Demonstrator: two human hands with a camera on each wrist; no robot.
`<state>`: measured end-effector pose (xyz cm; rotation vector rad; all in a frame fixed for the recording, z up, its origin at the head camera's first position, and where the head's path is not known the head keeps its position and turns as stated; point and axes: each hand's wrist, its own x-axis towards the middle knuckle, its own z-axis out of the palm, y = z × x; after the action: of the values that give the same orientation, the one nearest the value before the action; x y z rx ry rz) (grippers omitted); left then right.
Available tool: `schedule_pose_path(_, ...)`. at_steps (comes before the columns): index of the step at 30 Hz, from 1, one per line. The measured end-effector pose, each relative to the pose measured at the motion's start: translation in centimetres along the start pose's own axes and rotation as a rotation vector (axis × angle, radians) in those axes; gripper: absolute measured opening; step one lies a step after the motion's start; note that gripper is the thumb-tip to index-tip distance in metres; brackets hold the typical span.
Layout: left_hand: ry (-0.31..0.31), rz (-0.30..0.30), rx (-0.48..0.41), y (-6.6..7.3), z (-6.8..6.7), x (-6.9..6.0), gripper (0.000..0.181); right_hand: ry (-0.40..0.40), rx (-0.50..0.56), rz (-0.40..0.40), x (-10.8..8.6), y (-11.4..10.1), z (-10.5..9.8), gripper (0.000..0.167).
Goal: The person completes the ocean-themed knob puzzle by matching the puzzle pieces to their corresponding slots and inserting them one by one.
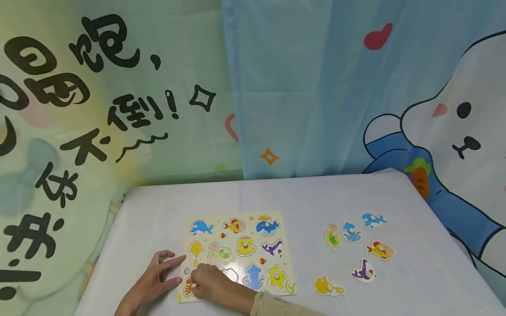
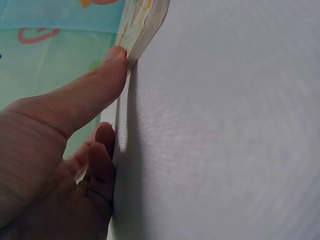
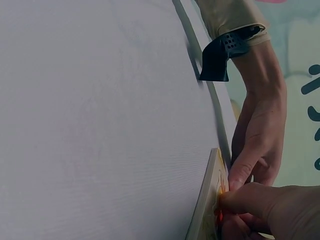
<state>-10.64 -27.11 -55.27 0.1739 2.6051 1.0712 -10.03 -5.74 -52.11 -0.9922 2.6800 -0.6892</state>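
Note:
A pale puzzle board with sea-animal pictures lies on the white table. My left hand has its fingers spread, fingertips and thumb at the board's left edge. In the left wrist view the thumb of that hand touches the board's side. My right hand is over the lower left of the board, fingers curled at an orange piece. The right wrist view has the right hand pinching at something orange-red on the board; its grip is partly hidden.
Right of the board lie several loose pieces: a green-yellow one, a blue squid, a blue whale, a red-yellow fish, a purple one and a yellow one. A printed curtain hangs behind the table.

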Motion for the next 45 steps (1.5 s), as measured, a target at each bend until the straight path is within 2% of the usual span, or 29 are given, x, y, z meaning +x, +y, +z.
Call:
schedule_pose_path(7, 0.0, -0.004, -0.002, 0.3, -0.1, 0.0, 0.055, 0.024, -0.069, -0.02, -0.5, -0.3, -0.1, 0.005)
schedule_pose_path(16, -0.008, -0.036, -0.001, 0.4, 0.0, 0.0, 0.056, 0.03, -0.259, -0.025, -1.3, -0.4, 0.1, 0.022)
schedule_pose_path(19, 0.0, -0.042, 0.0, 0.4, 0.0, 0.1, 0.055, 0.016, -0.281, -0.014, -1.4, -0.5, 0.1, 0.026)
schedule_pose_path(25, 0.004, -0.076, -0.009, 0.5, 0.2, 0.0, 0.056, -0.09, -0.213, 0.054, -1.6, -0.8, -0.1, 0.029)
schedule_pose_path(29, 0.004, -0.085, -0.011, 0.5, 0.3, 0.0, 0.056, -0.099, -0.176, 0.047, -2.3, -0.7, -0.8, 0.029)
schedule_pose_path(35, -0.025, -0.098, -0.017, 0.6, 0.6, 0.1, 0.057, -0.158, 0.044, 0.051, -4.8, 0.8, -2.2, 0.037)
schedule_pose_path(37, -0.033, -0.094, -0.014, 0.6, 0.7, 0.1, 0.058, -0.116, 0.072, 0.044, -5.9, 1.8, -2.6, 0.037)
schedule_pose_path(42, -0.029, -0.087, -0.006, 0.5, 0.6, 0.2, 0.058, 0.026, 0.072, 0.105, -7.8, 4.4, -5.1, 0.029)
schedule_pose_path(45, -0.018, -0.093, 0.005, 0.6, 0.6, 0.1, 0.058, 0.085, 0.134, 0.155, -8.4, 6.4, -7.0, 0.027)
